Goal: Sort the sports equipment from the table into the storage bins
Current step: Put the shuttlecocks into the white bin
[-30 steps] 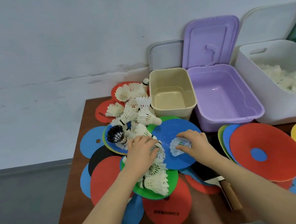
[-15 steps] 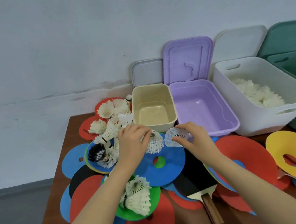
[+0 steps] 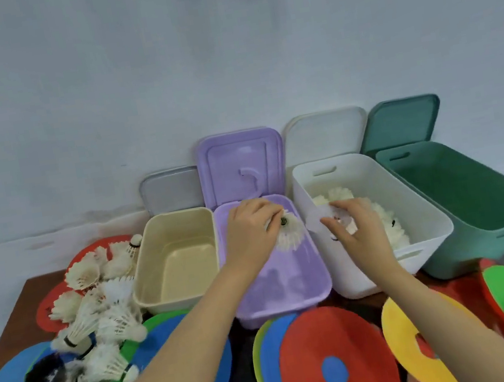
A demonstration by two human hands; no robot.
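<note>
My left hand (image 3: 252,233) pinches a white shuttlecock (image 3: 290,233) by its cork above the purple bin (image 3: 317,266). Over the white bin (image 3: 427,222), my right hand (image 3: 354,230) holds a pale, blurred shuttlecock (image 3: 325,214) between its fingertips. That bin holds a heap of white shuttlecocks (image 3: 388,225). A pile of loose shuttlecocks (image 3: 98,314), one of them black (image 3: 41,377), lies on the table's left side on coloured flat discs (image 3: 334,362).
A beige bin (image 3: 161,291) stands left of the purple one and a green bin (image 3: 477,204) at the far right. Their lids lean on the wall behind. Red, yellow, green and blue discs cover the front of the brown table (image 3: 25,292).
Both hands have lifted from the discs and moved back and right, each carrying a shuttlecock; the left is now over the purple bin, the right over the white bin. The view has shifted right.
</note>
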